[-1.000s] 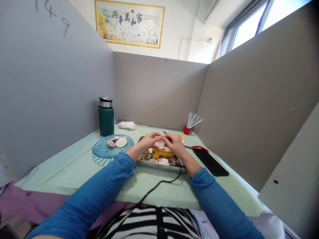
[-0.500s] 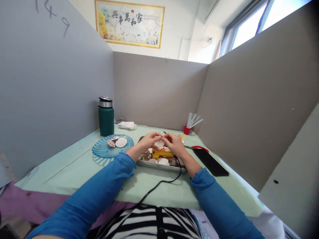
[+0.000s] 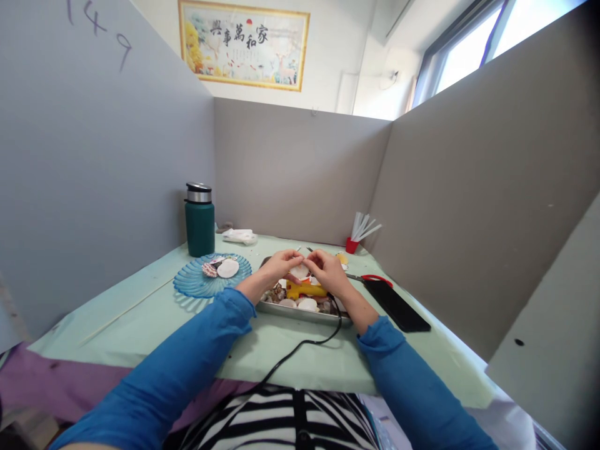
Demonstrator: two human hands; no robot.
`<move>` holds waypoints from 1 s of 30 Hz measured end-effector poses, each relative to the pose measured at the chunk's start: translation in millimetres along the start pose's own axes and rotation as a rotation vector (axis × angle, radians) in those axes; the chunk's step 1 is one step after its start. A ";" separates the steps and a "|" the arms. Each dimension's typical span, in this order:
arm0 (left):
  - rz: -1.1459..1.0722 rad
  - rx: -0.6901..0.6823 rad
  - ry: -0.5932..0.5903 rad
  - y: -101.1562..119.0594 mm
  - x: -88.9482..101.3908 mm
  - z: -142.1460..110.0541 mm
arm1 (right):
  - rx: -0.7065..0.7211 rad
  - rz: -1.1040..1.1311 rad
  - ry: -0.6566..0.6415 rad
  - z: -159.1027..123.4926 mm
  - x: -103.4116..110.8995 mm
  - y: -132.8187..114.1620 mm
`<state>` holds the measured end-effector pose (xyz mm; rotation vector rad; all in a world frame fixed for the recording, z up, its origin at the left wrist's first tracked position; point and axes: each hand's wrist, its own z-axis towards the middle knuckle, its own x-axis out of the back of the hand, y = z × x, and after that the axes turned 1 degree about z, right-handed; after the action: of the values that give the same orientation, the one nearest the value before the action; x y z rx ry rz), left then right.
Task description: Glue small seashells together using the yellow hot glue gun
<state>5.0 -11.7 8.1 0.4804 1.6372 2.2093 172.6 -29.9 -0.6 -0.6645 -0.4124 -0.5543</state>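
My left hand (image 3: 282, 265) and my right hand (image 3: 325, 267) meet above a metal tray (image 3: 300, 313), thumbs and fingertips pinched together. Between them they hold a pale, rounded seashell (image 3: 300, 271); the fingers partly cover it, and whether a smaller piece is pinched at the tips I cannot make out. Right below lies a yellow hot glue gun (image 3: 304, 289) in the tray, its black cord (image 3: 302, 343) running over the front edge toward my body. Around it in the tray are several white shells (image 3: 308, 304) and small brownish pieces.
Left stands a blue glass plate (image 3: 187, 281) holding shells, with a green bottle (image 3: 200, 228) behind it. Scissors (image 3: 376, 279) with red handles and a black phone (image 3: 398, 306) lie at right. A red cup (image 3: 352, 245) holds white glue sticks (image 3: 364, 226). Grey partitions (image 3: 300, 169) enclose the table.
The seashell appears to tilt very slightly between my fingers. Both hands stay in nearly the same place, and everything on the table lies as before.
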 end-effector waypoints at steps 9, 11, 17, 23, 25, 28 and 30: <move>0.006 0.012 -0.012 -0.7 0.6 1.3 | 0.013 -0.009 -0.007 0.0 0.5 -1.8; -0.002 0.007 -0.008 -0.6 0.6 1.0 | 0.019 -0.017 -0.003 0.3 0.8 -2.5; -0.002 0.005 -0.016 -1.4 1.4 1.1 | 0.046 -0.064 -0.014 0.7 1.7 -3.4; 0.011 0.017 -0.023 -2.0 2.4 2.0 | 0.056 -0.119 -0.025 0.9 2.3 -2.8; 0.009 0.022 -0.018 -1.5 2.1 1.8 | 0.061 -0.126 -0.027 0.7 2.3 -2.6; 0.011 0.021 -0.019 -0.7 1.9 1.3 | 0.064 -0.123 -0.038 0.4 2.1 -2.3; 0.023 0.018 -0.022 -0.5 2.1 1.1 | 0.063 -0.120 -0.041 0.3 1.9 -2.0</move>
<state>3.7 -9.6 8.0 0.5286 1.6494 2.2002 172.9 -31.7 1.6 -0.5943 -0.5080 -0.6397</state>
